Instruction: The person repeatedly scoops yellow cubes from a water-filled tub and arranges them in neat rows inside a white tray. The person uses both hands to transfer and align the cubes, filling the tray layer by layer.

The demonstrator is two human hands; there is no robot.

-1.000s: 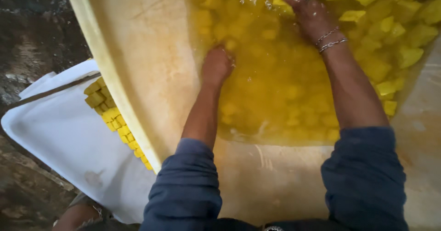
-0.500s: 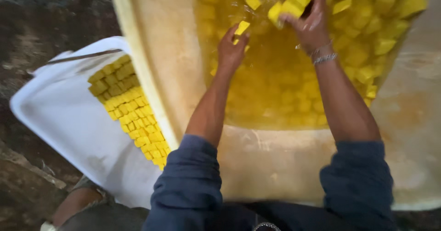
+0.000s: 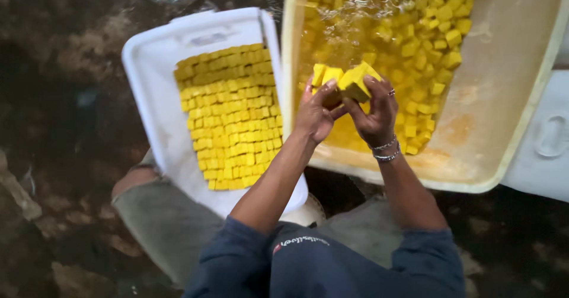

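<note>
Both my hands are raised together over the near edge of a cream tub point(image 3: 510, 132) filled with yellow liquid and several floating yellow cubes point(image 3: 427, 43). My left hand point(image 3: 315, 115) and my right hand point(image 3: 374, 113) jointly grip a small stack of wet yellow cubes point(image 3: 347, 77). Bracelets circle my right wrist. To the left lies a white tray point(image 3: 155, 105) holding yellow cubes point(image 3: 231, 117) packed in neat rows.
The tray and tub rest over a dark, wet, rough floor point(image 3: 59, 96). My knees in grey trousers point(image 3: 172, 227) sit under the tray. A white container lid or edge point(image 3: 545, 150) shows at the right.
My hands have lifted out of the yellow liquid with cubes and come together toward the tub's near edge. The view has shifted, showing more of the white tray.
</note>
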